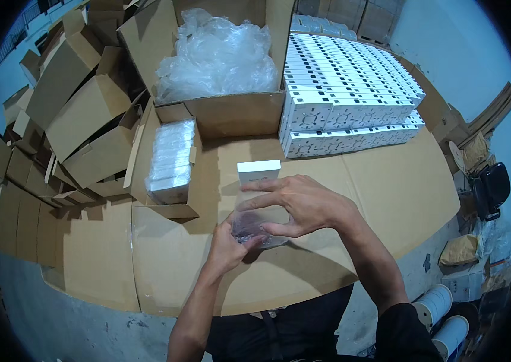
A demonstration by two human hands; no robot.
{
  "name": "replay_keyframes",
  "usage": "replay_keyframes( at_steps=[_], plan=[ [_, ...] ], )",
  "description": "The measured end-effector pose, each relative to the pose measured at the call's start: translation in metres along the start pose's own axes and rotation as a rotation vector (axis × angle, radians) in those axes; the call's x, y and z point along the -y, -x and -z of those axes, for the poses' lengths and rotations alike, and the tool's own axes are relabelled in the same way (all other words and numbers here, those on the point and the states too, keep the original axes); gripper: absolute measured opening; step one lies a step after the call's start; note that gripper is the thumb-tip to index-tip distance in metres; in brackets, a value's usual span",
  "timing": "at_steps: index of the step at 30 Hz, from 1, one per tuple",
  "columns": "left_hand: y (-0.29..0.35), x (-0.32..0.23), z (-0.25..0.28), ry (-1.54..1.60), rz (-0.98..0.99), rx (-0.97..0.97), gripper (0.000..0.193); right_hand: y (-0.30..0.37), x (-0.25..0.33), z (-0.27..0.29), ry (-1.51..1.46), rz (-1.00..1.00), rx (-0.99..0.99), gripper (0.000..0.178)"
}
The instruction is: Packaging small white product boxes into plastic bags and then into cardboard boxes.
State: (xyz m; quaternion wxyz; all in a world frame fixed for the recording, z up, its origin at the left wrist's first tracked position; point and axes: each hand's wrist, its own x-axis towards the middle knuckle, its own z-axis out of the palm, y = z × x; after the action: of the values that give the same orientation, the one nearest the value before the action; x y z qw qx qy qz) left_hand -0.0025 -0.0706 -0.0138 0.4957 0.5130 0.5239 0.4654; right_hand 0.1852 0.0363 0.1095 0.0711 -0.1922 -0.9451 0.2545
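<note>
Currently pinching a clear plastic bag (248,222) in the left hand (227,246), spreading the right hand (305,204) wide over it. Handling the bag above cardboard sheeting (168,262), near a white box (259,168).

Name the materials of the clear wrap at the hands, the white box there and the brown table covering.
Clear wrap: probably thin, glossy plastic film; see-through and wrinkled. White box: likely smooth paperboard, judging by its flat faces and crisp edges, though plastic is possible. Brown table covering: apparently matte cardboard, given its tan colour and straight crease lines.
</note>
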Motion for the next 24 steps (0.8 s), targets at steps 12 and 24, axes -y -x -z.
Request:
replay_keyframes(
  at_steps=[12, 24],
  plan=[
    [-0.005, -0.001, 0.008, 0.107, 0.04, -0.036, 0.05, 0.004, -0.075, -0.064, -0.412, -0.247, -0.795, 0.041],
    [-0.005, -0.002, 0.015, 0.083, 0.049, -0.036, 0.057, 0.003, -0.084, -0.076, -0.957, -0.102, -1.016, 0.034]
  ],
)
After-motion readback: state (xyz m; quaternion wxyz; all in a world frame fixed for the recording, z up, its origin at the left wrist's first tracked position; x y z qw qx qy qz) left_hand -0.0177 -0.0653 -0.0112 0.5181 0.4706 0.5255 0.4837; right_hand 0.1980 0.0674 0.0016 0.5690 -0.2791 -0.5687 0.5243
